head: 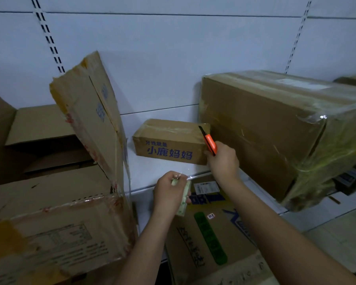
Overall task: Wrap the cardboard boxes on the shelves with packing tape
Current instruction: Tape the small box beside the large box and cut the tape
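A small box [171,140] sits on the shelf [152,173] between two larger boxes [275,128].

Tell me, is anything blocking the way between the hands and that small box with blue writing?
Nothing visible does. The right hand, holding an orange cutter, is already at the small box; bare shelf lies between the box and the left hand, which holds the tape roll.

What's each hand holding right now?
Left hand: gripping the packing tape roll.
Right hand: gripping the orange utility knife, blade end up.
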`<state>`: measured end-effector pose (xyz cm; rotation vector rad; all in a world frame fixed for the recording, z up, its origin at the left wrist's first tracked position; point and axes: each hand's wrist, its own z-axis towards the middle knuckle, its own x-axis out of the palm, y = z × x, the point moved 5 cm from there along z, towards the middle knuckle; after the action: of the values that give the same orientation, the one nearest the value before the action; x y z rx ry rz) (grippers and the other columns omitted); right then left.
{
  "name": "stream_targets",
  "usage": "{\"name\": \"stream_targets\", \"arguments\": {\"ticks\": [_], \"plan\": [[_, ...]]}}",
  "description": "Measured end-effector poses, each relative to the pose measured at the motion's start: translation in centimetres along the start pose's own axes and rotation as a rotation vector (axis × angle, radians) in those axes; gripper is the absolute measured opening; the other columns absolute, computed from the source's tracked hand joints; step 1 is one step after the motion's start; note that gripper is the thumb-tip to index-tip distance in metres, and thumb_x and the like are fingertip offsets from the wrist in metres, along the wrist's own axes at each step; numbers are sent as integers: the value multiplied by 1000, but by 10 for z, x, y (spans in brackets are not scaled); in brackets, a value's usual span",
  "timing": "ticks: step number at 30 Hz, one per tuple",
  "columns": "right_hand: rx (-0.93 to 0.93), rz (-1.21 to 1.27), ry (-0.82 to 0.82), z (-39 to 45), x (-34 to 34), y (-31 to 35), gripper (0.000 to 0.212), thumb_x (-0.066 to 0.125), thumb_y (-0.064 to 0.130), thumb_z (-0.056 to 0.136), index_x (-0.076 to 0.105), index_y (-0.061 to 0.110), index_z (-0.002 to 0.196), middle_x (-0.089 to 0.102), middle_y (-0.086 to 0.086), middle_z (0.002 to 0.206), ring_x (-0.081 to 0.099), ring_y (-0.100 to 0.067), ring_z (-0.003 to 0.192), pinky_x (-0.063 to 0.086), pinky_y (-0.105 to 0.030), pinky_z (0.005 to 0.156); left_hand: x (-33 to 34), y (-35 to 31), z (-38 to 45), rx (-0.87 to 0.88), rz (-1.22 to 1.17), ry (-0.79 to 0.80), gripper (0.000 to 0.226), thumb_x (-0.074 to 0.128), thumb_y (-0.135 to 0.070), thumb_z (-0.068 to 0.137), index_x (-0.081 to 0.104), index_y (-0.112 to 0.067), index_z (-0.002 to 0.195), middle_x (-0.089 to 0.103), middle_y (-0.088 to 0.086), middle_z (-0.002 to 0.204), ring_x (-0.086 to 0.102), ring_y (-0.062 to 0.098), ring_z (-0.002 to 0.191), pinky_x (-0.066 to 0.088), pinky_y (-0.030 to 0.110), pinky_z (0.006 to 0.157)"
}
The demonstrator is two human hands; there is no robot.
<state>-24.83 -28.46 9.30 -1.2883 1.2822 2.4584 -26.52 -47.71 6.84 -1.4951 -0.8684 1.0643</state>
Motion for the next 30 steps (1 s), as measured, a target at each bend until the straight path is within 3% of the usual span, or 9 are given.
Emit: {"name": "stream_targets", "arguments": {"ticks": [4,6,9,15,19,22,25,27,30], "plan": [[113,338,79,-16,-17,2,17,66,31,93,67,15,89,67,-2,77,59,-16,65,45,-28,58,-2,-8,-3,94,-47,29,13,59,-19,98,64,-12,89,63,1,61,59,7,45,46,19,43],[213,718,300,-35,-25,19,26,66,40,92,67,15,98,71,2,69,49,-12,52,44,-25,54,-2,-12,-4,134,-103,44,13,60,-21,98,64,-17,87,64,4,62,60,16,47,49,25,46],[163,691,648,-60,-26,39,47,66,56,84,69,12,102,55,5,51,41,-13,46,37,-23,49,0,-14,-6,168,-133,60,16,59,-24,99,64,-23,85,66,2,62,60,21,49,50,31,50],[88,669,475,-60,-26,32,10,78,17,83,73,9,84,66,-11,68,49,-11,43,42,-23,46,5,-8,-13,133,-153,116,14,59,-27,99,64,-16,91,65,8,63,59,22,50,49,31,52],[53,655,338,-58,-23,23,8,78,16,82,73,12,77,71,-4,69,58,-7,52,47,-27,58,13,-9,-18,66,-174,204,17,61,-34,97,63,-19,105,68,13,72,61,22,53,51,30,53],[-3,622,261,-52,-31,21,10,77,19,83,72,18,75,71,0,71,67,-16,71,54,-35,72,24,-18,-20,55,-183,258,32,54,-44,98,56,-24,123,70,8,100,70,19,71,55,25,60],[-30,683,210,-45,-44,13,12,72,19,88,67,17,77,63,8,64,58,-8,62,46,-31,66,21,-16,2,18,7,59,60,40,-58,100,33,-27,151,53,-4,137,57,17,120,49,24,91],[-27,754,187,-36,-56,4,11,68,19,91,65,14,82,61,10,67,55,-7,66,44,-29,70,8,-14,24,-27,-5,-137,61,42,-56,99,35,-24,150,57,3,138,60,22,116,50,40,98],[-18,815,253,-22,-62,-4,8,65,19,94,64,16,87,62,13,74,59,-8,76,47,-32,77,-13,-30,57,65,177,-424,43,51,-38,98,51,-15,134,61,5,125,58,24,109,50,41,91]]}}
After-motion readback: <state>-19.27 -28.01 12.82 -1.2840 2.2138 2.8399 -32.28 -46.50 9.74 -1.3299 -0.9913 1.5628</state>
